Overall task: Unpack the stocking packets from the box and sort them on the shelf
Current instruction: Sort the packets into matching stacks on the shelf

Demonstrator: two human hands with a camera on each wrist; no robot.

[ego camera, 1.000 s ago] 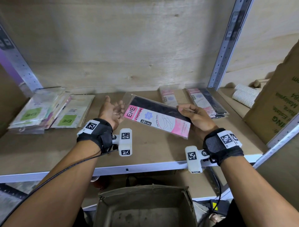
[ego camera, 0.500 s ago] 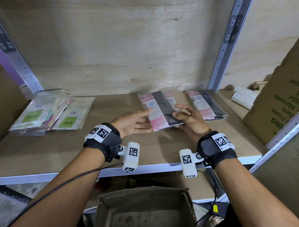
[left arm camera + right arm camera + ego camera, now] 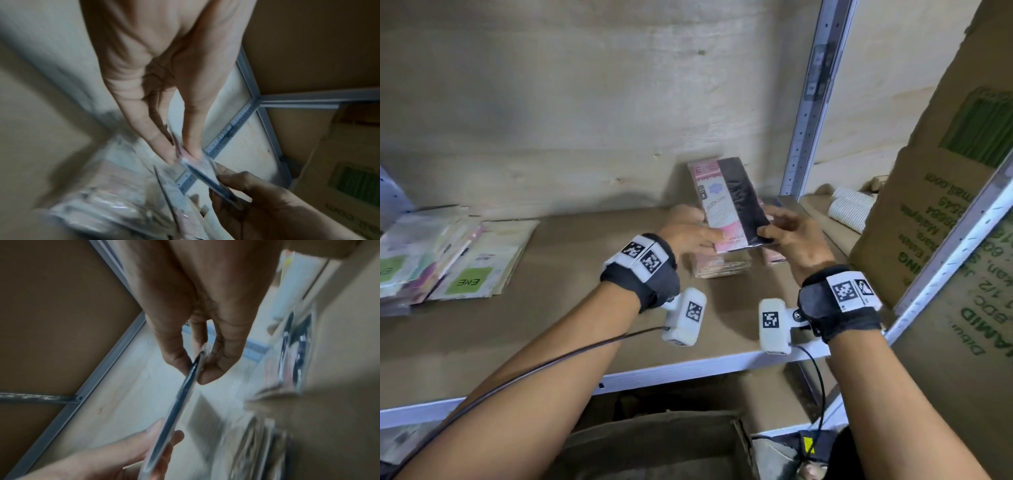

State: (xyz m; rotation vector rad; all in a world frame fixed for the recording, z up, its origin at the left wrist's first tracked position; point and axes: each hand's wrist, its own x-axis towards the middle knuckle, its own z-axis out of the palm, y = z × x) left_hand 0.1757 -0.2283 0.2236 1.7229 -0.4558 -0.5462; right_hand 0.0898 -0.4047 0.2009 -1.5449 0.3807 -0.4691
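Observation:
A pink-and-black stocking packet (image 3: 729,205) is held tilted up, long side pointing at the shelf's back wall. My left hand (image 3: 705,236) pinches its near left corner between thumb and fingers (image 3: 191,151). My right hand (image 3: 770,231) pinches the black near right corner, as the right wrist view shows edge-on (image 3: 192,369). The packet hangs just above a stack of like pink packets (image 3: 719,269) on the wooden shelf (image 3: 571,308). A second pink stack (image 3: 774,260) lies beside it, mostly hidden by my right hand. The open cardboard box (image 3: 654,442) stands below the shelf's front edge.
Piles of green-labelled ENE packets (image 3: 465,274) lie at the shelf's left. A metal upright (image 3: 811,102) bounds the bay on the right. Beyond it are white ribbed rolls (image 3: 849,209) and a big printed carton (image 3: 945,205). Bare shelf board lies between the green and pink piles.
The packet was held crosswise by my right hand alone with the left hand open. It has been turned lengthwise and carried back over the pink stack, and both hands now pinch it.

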